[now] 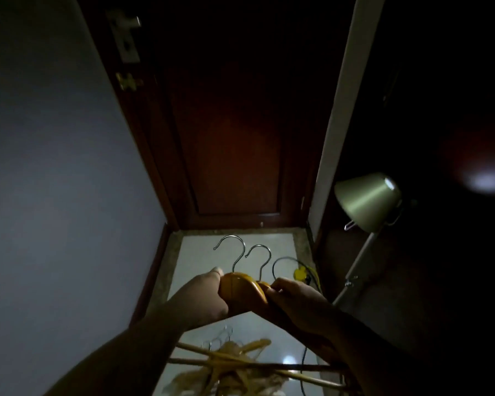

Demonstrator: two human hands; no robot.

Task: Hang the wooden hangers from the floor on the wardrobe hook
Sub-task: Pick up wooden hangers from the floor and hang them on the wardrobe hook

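I'm in a dim home hallway: wooden door [229, 132] ahead, tiled floor [277, 247] below, floor lamp [366, 201] at right.

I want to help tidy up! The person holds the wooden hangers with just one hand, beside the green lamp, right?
Not quite: it is both hands, not one. The head view shows the left hand and the right hand each gripping the wooden hangers, beside the green lamp.

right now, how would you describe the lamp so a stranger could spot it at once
Find the dark brown wooden door ahead, then look right, past the pale upright strip beside it. There a pale green cone-shaped metal lamp tilts on a thin white pole, the only cone shape in that dark corner.
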